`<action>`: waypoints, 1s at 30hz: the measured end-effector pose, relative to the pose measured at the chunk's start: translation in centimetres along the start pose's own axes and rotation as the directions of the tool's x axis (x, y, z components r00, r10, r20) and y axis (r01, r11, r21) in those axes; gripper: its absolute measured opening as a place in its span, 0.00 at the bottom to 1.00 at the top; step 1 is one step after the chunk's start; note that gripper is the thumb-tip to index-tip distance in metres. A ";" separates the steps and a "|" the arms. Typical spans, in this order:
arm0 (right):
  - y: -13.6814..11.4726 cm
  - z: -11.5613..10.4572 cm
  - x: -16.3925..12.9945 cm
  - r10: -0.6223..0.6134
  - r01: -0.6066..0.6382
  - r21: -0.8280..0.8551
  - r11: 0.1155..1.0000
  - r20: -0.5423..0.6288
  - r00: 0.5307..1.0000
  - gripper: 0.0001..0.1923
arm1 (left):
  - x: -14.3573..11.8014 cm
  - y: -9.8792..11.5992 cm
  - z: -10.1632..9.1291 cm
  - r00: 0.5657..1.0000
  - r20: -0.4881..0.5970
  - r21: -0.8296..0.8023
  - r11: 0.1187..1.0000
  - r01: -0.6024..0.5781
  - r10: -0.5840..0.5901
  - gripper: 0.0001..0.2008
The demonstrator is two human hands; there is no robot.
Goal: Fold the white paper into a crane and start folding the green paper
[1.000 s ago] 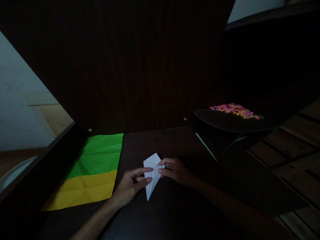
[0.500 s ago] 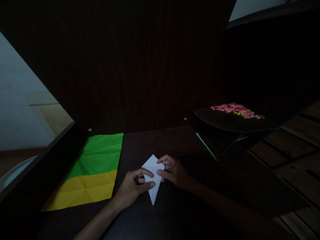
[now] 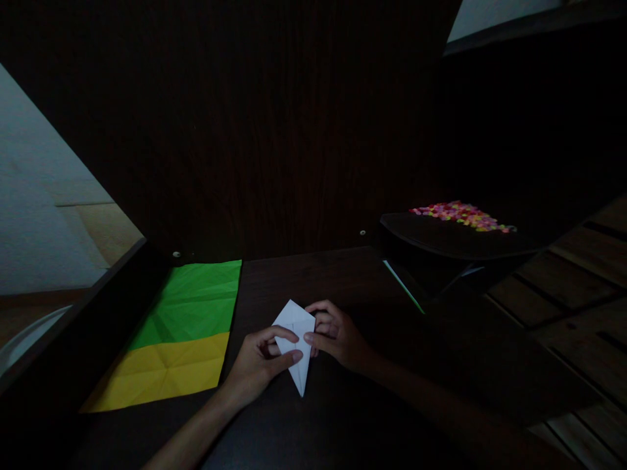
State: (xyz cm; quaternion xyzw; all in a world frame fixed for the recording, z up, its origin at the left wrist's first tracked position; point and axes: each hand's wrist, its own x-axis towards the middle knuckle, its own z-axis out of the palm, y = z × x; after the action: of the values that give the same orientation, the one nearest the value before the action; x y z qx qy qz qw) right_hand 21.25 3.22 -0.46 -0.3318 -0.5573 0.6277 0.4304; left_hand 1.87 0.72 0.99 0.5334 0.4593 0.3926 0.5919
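A white folded paper [image 3: 298, 324], kite-shaped with creases down its middle, is between my two hands over the dark tabletop. My left hand [image 3: 262, 358] grips its left edge, thumb and index finger lying on the upper face and the other fingers behind. On the opposite edge, my right hand [image 3: 339, 336] pinches the paper with the thumb in front; its curled fingers are partly hidden behind. The long narrow point of the paper faces down toward me, and the broad end points away and slightly left.
Creased green paper [image 3: 200, 297] and yellow paper [image 3: 171, 372] lie on the left, by a raised dark side board [image 3: 88, 313]. A thin pale-green strip [image 3: 404, 287] lies to the right. Small colourful pieces [image 3: 460, 215] are heaped on a dark rounded surface [image 3: 431, 238] beyond it.
The folded paper has turned a little, its broad end swinging left. My right index finger has shifted from the paper's upper face to its edge. Both hands still hold it.
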 end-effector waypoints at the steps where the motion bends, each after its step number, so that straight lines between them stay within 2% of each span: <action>1: 0.1 0.0 0.0 -0.006 0.006 0.016 1.000 0.009 1.000 0.24 | 0.1 0.1 0.0 0.999 -0.035 0.005 1.000 -0.008 0.008 0.17; 4: 0.4 0.0 0.0 -0.007 0.006 0.040 0.999 0.035 0.999 0.28 | 0.3 0.1 -0.2 0.989 -0.143 0.053 0.998 -0.031 0.038 0.18; 7: 0.5 0.2 -0.1 -0.011 0.009 0.043 0.999 0.047 0.999 0.30 | 0.4 0.0 -0.3 0.985 -0.168 0.076 0.997 -0.030 0.042 0.18; 11: 0.1 0.0 0.0 -0.003 0.004 -0.016 1.000 0.047 0.999 0.32 | 0.4 -0.1 -0.3 0.991 -0.121 0.090 0.995 -0.049 0.060 0.18; 15: -0.6 -0.8 0.2 -0.021 0.030 -0.247 0.969 0.040 0.999 0.28 | 0.4 -0.2 -0.4 0.996 -0.033 0.097 0.992 -0.084 0.088 0.15; 18: -0.8 -1.2 0.4 -0.052 0.055 -0.325 0.944 0.019 0.998 0.32 | 0.4 -0.4 -0.5 0.996 0.010 0.054 0.995 -0.087 0.087 0.15; 22: -0.6 -1.4 0.4 -0.042 0.069 -0.353 0.933 0.083 0.996 0.22 | 0.3 -0.3 -0.3 0.995 0.039 -0.071 0.994 -0.087 0.090 0.17; 25: -0.5 -1.4 0.3 -0.041 0.068 -0.383 0.921 0.077 0.996 0.19 | 0.3 -0.3 -0.3 0.995 0.072 -0.107 0.992 -0.061 0.069 0.17; 28: -0.4 -1.4 0.3 -0.053 0.062 -0.445 0.893 0.032 0.998 0.19 | 0.4 -0.5 -0.5 0.995 0.082 -0.037 0.998 -0.049 0.052 0.17; 30: -0.3 -1.5 0.4 -0.061 0.057 -0.478 0.876 0.007 0.998 0.18 | 0.5 -0.6 -0.8 0.994 0.023 0.114 0.987 -0.112 0.110 0.15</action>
State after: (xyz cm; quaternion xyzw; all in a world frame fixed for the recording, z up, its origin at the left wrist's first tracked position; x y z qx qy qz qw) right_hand 22.48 4.17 -0.34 -0.4133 -0.7029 0.4561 0.3564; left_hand 1.22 1.36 0.30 0.5947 0.4458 0.3936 0.5411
